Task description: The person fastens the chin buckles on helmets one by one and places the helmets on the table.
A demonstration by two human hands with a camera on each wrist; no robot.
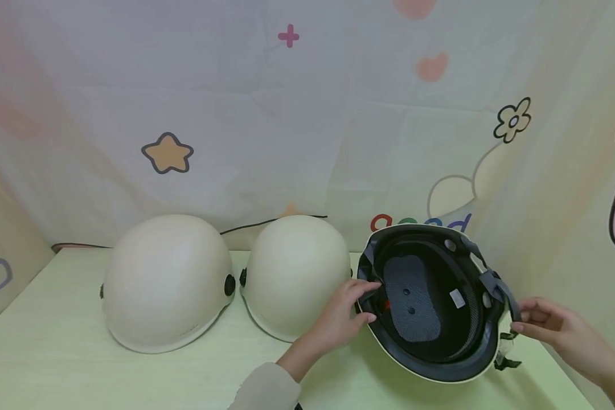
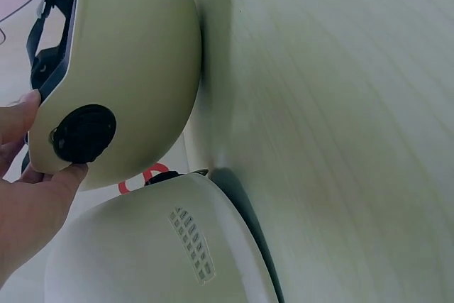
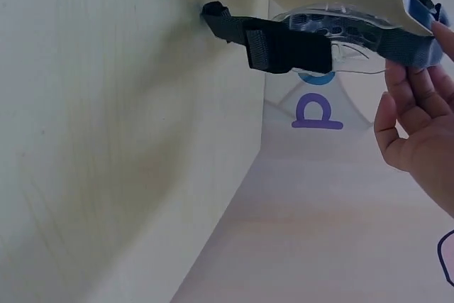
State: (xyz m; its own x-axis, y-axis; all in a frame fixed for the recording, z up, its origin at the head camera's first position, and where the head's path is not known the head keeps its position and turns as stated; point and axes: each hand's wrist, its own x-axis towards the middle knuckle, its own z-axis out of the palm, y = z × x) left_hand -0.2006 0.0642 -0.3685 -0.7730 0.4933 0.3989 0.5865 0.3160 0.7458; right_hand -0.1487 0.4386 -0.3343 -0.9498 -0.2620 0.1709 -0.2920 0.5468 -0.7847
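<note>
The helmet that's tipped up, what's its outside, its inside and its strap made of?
The tipped helmet: its cream shell looks like smooth matte hard plastic. The black lining looks like foam with dotted mesh fabric. The grey strap looks like woven webbing, showing ribbed threads.

Pale green table [image 1: 56,341], two cream helmets [image 1: 166,282] dome-up, third helmet [image 1: 430,302] upturned

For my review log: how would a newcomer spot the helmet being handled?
On the pale green table stand three cream helmets in a row. Take the rightmost helmet, between the left hand and right hand. Unlike the others, it is tipped up, showing its black lining and grey strap.
</note>
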